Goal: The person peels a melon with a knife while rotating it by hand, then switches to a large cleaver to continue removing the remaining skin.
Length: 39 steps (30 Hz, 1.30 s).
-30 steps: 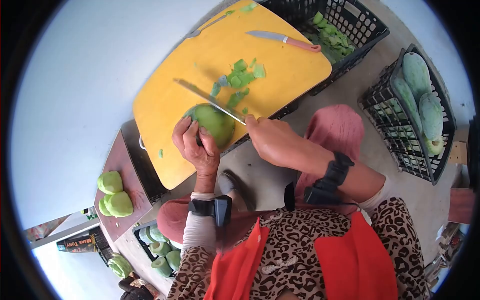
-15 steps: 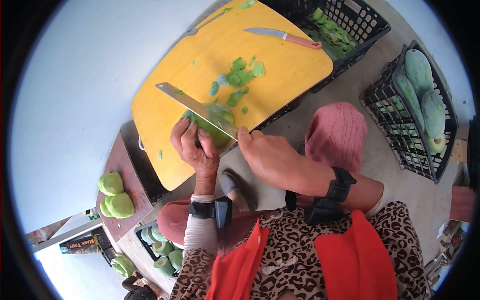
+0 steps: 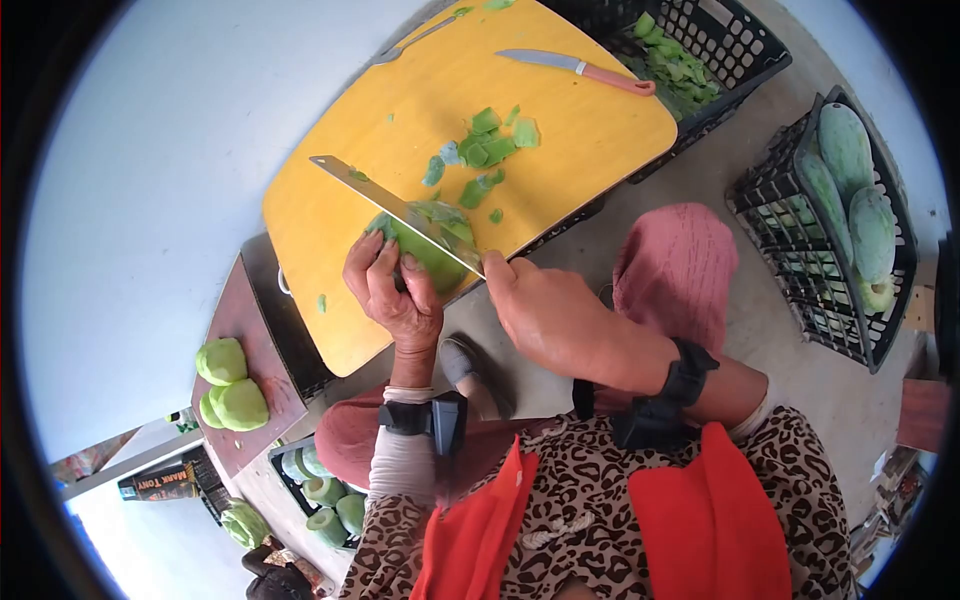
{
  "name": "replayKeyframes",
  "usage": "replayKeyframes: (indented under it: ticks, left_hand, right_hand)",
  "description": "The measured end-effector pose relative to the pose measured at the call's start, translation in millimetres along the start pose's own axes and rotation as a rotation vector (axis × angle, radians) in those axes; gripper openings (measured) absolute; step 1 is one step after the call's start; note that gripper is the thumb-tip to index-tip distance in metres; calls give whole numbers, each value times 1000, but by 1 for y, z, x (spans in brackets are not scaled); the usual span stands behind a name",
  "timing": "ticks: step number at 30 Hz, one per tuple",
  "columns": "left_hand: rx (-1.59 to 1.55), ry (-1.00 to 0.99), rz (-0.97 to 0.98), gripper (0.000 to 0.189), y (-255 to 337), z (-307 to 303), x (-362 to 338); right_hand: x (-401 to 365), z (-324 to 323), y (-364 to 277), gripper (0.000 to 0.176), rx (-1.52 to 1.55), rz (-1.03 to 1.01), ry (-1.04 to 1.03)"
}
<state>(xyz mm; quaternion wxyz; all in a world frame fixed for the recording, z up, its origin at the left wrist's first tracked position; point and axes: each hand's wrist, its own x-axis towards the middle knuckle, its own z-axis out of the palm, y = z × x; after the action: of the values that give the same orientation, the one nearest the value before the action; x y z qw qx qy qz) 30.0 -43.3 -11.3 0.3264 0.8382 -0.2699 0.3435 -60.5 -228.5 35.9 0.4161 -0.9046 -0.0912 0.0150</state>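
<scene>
A green melon piece [image 3: 432, 262] rests near the close edge of the yellow board [image 3: 330, 220], with my left hand [image 3: 400, 290] wrapped round its left side. My right hand [image 3: 555, 310] grips the handle of a long-bladed knife [image 3: 385, 200]. The blade lies slantwise across the top of the melon, its tip pointing to the upper left. Green peel pieces [image 3: 487, 148] are scattered behind it on the board. Farther back lie a small knife with a pink handle [image 3: 615, 79] and a thin metal utensil [image 3: 415, 38].
On the right stands a black crate [image 3: 800, 255] of long green melons [image 3: 845, 150]. Another black crate [image 3: 765, 62] behind the board holds peelings. Peeled pieces [image 3: 240, 404] sit on a brown board [image 3: 232, 445] at left. A crate of melons [image 3: 325, 490] and a person [image 3: 280, 580] are lower left.
Board and peel pieces appear shifted slightly in the view. Both hands keep their holds, and the long knife lies across the melon at nearly the same angle.
</scene>
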Motion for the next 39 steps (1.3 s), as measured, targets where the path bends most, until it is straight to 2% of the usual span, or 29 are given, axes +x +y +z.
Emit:
replayKeyframes:
  ticks: [4,7,13,19,25,30,34,39]
  left_hand:
    - [-14,1,-19,17,-1,1,-1]
    - [-17,5,-24,17,-2,1,-2]
    - [24,-26,-11,18,3,-2,2]
    - [9,-20,4,17,1,-1,0]
    - [12,-7,16,17,-2,-1,0]
    - [-25,21,-9,19,-6,2,-2]
    - [-29,2,-38,19,-5,1,-3]
    - [-50,7,-63,19,-7,3,-5]
  right_hand:
    - [-10,-4,-1,26,-12,-5,-14]
    - [-16,-14,-5,25,-3,56,-107]
    - [11,11,8,19,-71,23,-23]
    - [22,1,28,17,-11,143,-166]
    - [-6,3,0,25,31,54,-39]
    - [-21,-7,-7,33,-11,90,-106]
    - [-34,-16,-16,38,-72,32,-147]
    - [-38,-11,-11,40,-126,23,-123]
